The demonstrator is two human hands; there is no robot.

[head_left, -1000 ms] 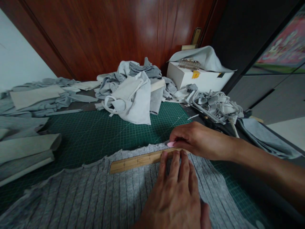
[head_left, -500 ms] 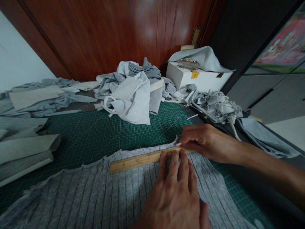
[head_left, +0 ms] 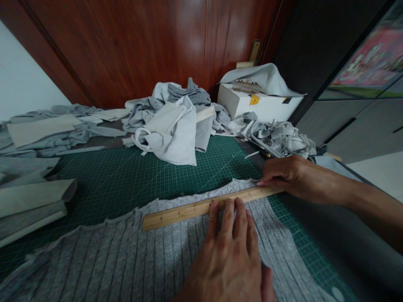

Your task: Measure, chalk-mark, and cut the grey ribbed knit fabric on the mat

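We work along the long wooden ruler [head_left: 201, 206], which lies slantwise across the upper edge of the grey ribbed knit fabric [head_left: 151, 251] spread on the green gridded cutting mat [head_left: 126, 176]. Our left hand [head_left: 231, 256] lies flat and open just below the ruler, its fingertips [head_left: 227, 205] pressing on the ruler's lower edge near the middle and holding nothing. Our right hand [head_left: 291, 176] sits at the ruler's right end, fingers curled low and pinched together at the ruler's far edge; whether they hold a marker there we cannot tell.

To do this well, in our judgement, we spread the left hand's pressure along the ruler so it cannot pivot, since knit stretches and creeps. We keep the right hand light and tight against the ruler's edge. Beyond the ruler, a heap of grey cloth pieces [head_left: 176, 121] and a white box [head_left: 258, 105] stand well apart.
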